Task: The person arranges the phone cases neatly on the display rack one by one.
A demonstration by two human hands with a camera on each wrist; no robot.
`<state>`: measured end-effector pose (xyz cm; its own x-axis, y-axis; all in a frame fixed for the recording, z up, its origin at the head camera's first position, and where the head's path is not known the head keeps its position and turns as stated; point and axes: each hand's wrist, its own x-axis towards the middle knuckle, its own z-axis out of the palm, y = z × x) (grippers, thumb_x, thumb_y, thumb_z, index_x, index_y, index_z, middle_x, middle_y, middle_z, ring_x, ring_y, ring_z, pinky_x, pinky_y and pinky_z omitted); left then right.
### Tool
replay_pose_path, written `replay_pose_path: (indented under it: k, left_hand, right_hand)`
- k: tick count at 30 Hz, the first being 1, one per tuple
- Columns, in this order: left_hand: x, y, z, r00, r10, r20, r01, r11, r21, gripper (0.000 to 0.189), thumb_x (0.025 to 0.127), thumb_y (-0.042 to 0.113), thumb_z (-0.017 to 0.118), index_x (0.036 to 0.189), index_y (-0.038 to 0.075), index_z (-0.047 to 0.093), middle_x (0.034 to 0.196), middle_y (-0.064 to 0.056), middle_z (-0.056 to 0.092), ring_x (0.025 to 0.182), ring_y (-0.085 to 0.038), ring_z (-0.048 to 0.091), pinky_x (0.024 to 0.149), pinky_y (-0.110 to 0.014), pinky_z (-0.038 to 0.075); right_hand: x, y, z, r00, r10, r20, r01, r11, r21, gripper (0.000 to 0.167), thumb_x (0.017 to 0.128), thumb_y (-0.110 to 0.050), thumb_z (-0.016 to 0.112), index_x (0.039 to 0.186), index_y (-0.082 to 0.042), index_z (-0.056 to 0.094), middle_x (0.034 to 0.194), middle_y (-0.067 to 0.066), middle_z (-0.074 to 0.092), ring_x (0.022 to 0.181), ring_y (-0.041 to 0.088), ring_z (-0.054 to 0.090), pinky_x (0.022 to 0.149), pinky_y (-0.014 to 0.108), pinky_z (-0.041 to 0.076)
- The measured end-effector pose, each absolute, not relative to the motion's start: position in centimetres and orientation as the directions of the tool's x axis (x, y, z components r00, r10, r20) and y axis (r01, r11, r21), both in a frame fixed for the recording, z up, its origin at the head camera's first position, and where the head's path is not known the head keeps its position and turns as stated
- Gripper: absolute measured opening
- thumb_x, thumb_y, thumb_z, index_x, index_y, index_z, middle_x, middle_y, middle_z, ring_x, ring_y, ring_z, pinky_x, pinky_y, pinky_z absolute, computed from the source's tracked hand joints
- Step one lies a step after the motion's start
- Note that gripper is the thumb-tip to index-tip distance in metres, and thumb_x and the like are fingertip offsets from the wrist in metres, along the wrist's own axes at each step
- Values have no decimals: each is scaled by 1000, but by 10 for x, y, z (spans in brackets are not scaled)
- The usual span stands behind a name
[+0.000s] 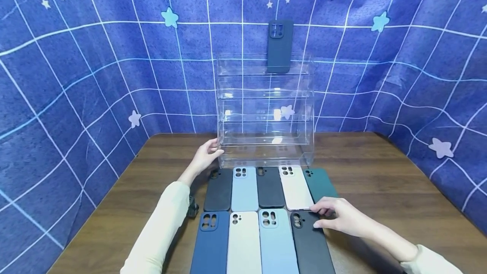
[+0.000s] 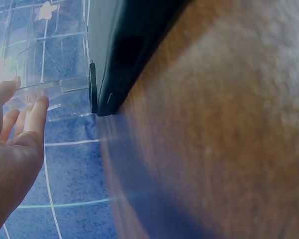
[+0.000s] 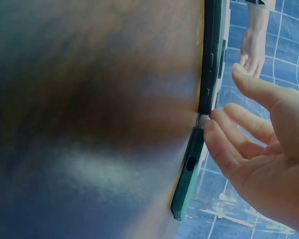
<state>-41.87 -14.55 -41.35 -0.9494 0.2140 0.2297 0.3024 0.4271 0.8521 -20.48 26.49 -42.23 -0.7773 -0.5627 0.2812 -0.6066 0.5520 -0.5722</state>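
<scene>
A clear tiered display rack stands at the back of the table. My left hand pinches its lower left side, thumb in front and fingers behind. A dark blue phone case stands upright on the rack's top tier, right of centre. My right hand hovers low over the front-right black phone case, thumb and fingers apart. Its fingertips are at the lower edge of the white phone case, beside the green phone case; whether they touch cannot be told. The right wrist view shows the green case edge-on.
Two rows of phone cases lie before the rack, among them a black one, a light blue one, a navy one and a cream one. A small black object is by the left sleeve. Blue gridded cloth surrounds the table.
</scene>
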Motion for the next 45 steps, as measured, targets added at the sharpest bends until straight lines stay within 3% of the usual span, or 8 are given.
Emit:
replay_pose_path:
  k: [6,15,35,45]
  left_hand:
    - [-420,-146,-415,-947,222,233,310,434,846,58,90,16,62,140,-2,38,128,-25,53,118,-36,52,103,-47,40]
    - [-419,-147,-413,-950,221,221,300,446,843,58,90,20,63,140,1,39,128,-23,54,118,-35,53,103,-47,40]
    - [-422,-146,-415,-949,222,223,301,439,846,58,90,19,63,140,0,39,127,-25,54,118,-37,52,104,-47,39]
    - [-421,-147,-415,-952,218,215,294,455,841,56,91,15,60,141,0,37,129,-24,53,119,-35,52,104,-46,39]
  right_hand:
    - [-203,263,-422,-754,-589,291,-635,542,-550,39,79,-26,75,108,-1,66,95,2,65,79,8,58,65,22,52]
    - [-201,263,-420,-801,-555,225,-565,575,-592,42,79,-29,74,108,0,66,91,-1,61,78,5,55,63,21,51]
    - [-194,262,-415,-818,-564,112,-512,627,-587,65,73,-38,77,114,11,62,78,-1,41,68,1,39,55,15,39]
    - [-198,253,-411,-825,-554,112,-523,674,-522,53,65,-38,83,97,-2,61,86,-2,48,74,5,47,64,22,45]
